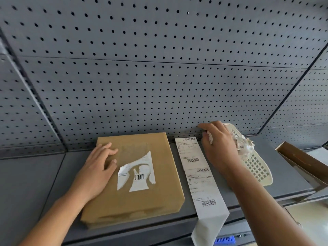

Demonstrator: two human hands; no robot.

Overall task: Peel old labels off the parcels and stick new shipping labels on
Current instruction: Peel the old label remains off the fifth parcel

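A flat brown cardboard parcel lies on the grey shelf. A torn white old label with a barcode sticks to its top, its upper part ripped away. My left hand rests flat on the parcel's left side, fingers straight. A strip of new white shipping labels lies to the right of the parcel and hangs over the shelf's front edge. My right hand hovers above the strip's far end, next to the basket, pinching a small torn scrap of label.
A cream plastic basket holding crumpled label scraps sits right of my right hand. An open brown box stands at the far right. Grey pegboard backs the shelf.
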